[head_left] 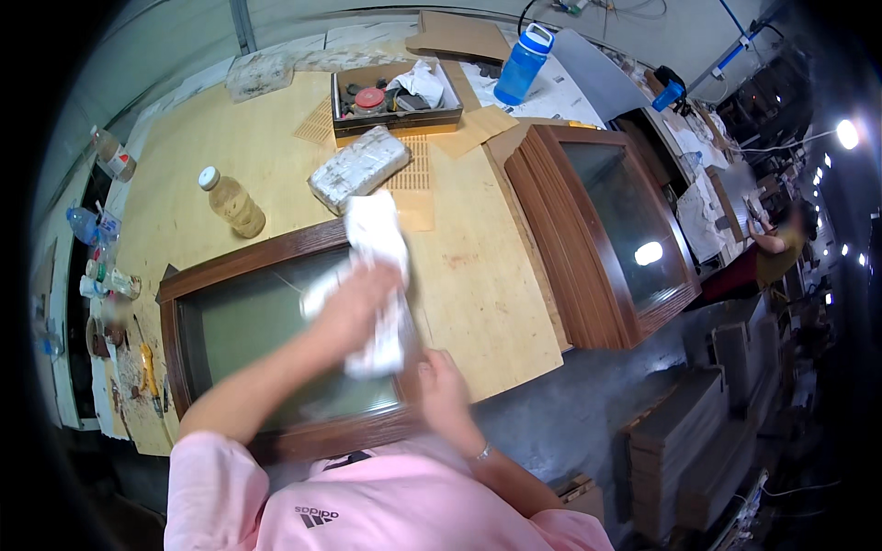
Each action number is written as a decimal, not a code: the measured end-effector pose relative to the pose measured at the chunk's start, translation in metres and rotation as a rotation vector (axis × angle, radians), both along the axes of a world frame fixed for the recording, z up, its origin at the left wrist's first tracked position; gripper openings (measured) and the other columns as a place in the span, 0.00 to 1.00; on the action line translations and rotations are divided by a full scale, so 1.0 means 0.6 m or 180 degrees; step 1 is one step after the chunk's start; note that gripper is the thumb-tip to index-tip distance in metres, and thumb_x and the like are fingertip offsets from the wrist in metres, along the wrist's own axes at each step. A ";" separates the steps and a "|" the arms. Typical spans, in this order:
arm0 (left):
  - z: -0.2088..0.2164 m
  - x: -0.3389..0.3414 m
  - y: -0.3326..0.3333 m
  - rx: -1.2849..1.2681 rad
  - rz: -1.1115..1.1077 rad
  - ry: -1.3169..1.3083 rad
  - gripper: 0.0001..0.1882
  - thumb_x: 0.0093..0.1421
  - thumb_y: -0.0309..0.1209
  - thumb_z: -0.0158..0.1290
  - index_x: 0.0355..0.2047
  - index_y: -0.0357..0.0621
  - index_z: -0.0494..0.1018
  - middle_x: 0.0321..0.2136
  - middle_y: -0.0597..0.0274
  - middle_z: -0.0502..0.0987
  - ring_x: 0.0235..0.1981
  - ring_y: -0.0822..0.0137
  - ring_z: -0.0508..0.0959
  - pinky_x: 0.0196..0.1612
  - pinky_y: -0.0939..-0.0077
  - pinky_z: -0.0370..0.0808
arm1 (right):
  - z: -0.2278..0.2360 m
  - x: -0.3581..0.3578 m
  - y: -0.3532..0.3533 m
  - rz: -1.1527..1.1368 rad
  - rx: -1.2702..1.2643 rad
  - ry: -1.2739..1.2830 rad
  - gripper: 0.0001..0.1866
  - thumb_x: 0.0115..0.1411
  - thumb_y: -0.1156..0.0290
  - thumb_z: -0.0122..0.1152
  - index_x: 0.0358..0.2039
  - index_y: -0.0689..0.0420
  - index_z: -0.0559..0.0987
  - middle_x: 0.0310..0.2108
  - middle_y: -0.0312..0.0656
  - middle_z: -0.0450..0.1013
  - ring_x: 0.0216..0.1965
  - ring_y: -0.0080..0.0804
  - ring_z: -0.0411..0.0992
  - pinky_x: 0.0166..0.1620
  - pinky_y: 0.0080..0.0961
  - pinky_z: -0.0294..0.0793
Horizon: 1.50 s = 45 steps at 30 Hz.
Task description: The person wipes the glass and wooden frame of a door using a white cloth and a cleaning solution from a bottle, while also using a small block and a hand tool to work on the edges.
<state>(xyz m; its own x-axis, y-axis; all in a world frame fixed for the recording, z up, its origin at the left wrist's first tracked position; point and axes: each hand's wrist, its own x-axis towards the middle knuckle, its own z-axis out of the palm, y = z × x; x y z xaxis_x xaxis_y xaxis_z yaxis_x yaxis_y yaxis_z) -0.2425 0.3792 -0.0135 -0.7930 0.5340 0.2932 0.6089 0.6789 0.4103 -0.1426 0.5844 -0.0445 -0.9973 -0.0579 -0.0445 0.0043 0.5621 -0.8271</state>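
From my remote view, the counter [487, 303] carries a brown-framed glass panel [243, 321] at its near left. I judge the step as wiping: my left hand [363, 298] holds a bunched white cloth [377, 228] over the panel's right part. My right hand [445, 390] is at the frame's right edge; I can't tell whether it grips. Next likely calls for steady strokes across the glass.

A pale wooden worktop [487, 312] fills the middle, with a light wall [161, 55] and a grey metal post [243, 28] behind. To the right, smooth grey floor [542, 413] carries low, blocky stacks [675, 455]. A glaring lamp [847, 134] shines near a row of smaller lights [819, 174] receding into darkness.
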 end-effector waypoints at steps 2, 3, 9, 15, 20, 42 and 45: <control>0.030 0.144 0.009 0.0548 -0.0570 -0.0810 0.26 0.47 0.20 0.56 0.50 0.40 0.78 0.48 0.48 0.80 0.49 0.51 0.81 0.58 0.58 0.74 | -0.014 0.002 0.005 -0.0096 -0.0197 -0.0368 0.12 0.66 0.72 0.51 0.46 0.64 0.76 0.42 0.51 0.73 0.43 0.54 0.74 0.46 0.43 0.73; 0.089 0.157 -0.004 0.0507 -0.1063 -0.1441 0.25 0.46 0.21 0.57 0.48 0.43 0.80 0.44 0.50 0.82 0.46 0.53 0.82 0.55 0.59 0.76 | -0.014 0.002 0.005 -0.0178 -0.0398 -0.0299 0.11 0.67 0.72 0.51 0.45 0.64 0.76 0.41 0.52 0.74 0.43 0.53 0.74 0.46 0.42 0.73; 0.137 -0.021 -0.100 0.0989 0.1377 -0.0917 0.27 0.55 0.33 0.60 0.54 0.36 0.73 0.48 0.44 0.78 0.47 0.56 0.80 0.50 0.68 0.75 | -0.012 -0.004 -0.004 -0.0270 -0.0828 -0.0285 0.09 0.67 0.73 0.50 0.41 0.64 0.76 0.37 0.52 0.75 0.40 0.51 0.74 0.45 0.38 0.72; 0.022 0.157 -0.037 0.0413 -0.0658 -0.0783 0.26 0.41 0.20 0.55 0.45 0.41 0.76 0.40 0.50 0.76 0.44 0.47 0.75 0.50 0.55 0.71 | -0.033 -0.003 0.001 -0.0251 -0.0790 -0.0207 0.08 0.68 0.73 0.49 0.39 0.63 0.75 0.36 0.54 0.74 0.38 0.52 0.73 0.44 0.38 0.72; 0.067 0.049 -0.117 0.0713 0.0572 -0.0267 0.26 0.45 0.16 0.52 0.47 0.43 0.79 0.48 0.49 0.78 0.52 0.47 0.74 0.57 0.58 0.70 | -0.019 -0.004 0.001 -0.0165 -0.0727 -0.0241 0.09 0.69 0.72 0.47 0.39 0.63 0.74 0.34 0.54 0.72 0.36 0.51 0.72 0.42 0.37 0.72; -0.007 0.124 -0.437 -0.0339 0.2051 0.0765 0.08 0.44 0.25 0.57 0.27 0.43 0.79 0.34 0.59 0.81 0.39 0.55 0.79 0.48 0.60 0.73 | 0.000 -0.002 0.002 -0.0085 -0.0424 -0.0422 0.13 0.70 0.64 0.51 0.37 0.62 0.71 0.28 0.51 0.70 0.29 0.43 0.70 0.37 0.39 0.70; 0.018 0.234 -0.601 -0.0405 0.4675 0.0176 0.07 0.52 0.29 0.59 0.28 0.37 0.78 0.30 0.53 0.78 0.37 0.52 0.78 0.44 0.59 0.73 | 0.008 -0.003 -0.011 -0.0028 -0.0307 -0.0460 0.14 0.68 0.63 0.52 0.35 0.62 0.72 0.27 0.52 0.70 0.30 0.43 0.71 0.37 0.39 0.70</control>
<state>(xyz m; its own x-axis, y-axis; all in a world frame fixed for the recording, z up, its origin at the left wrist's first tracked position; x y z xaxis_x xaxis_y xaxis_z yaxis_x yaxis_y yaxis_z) -0.1021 0.0188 -0.0025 -0.6237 -0.6968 0.3542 -0.6291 0.7165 0.3015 -0.1445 0.5776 -0.0398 -0.9814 -0.0602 -0.1823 0.1317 0.4794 -0.8677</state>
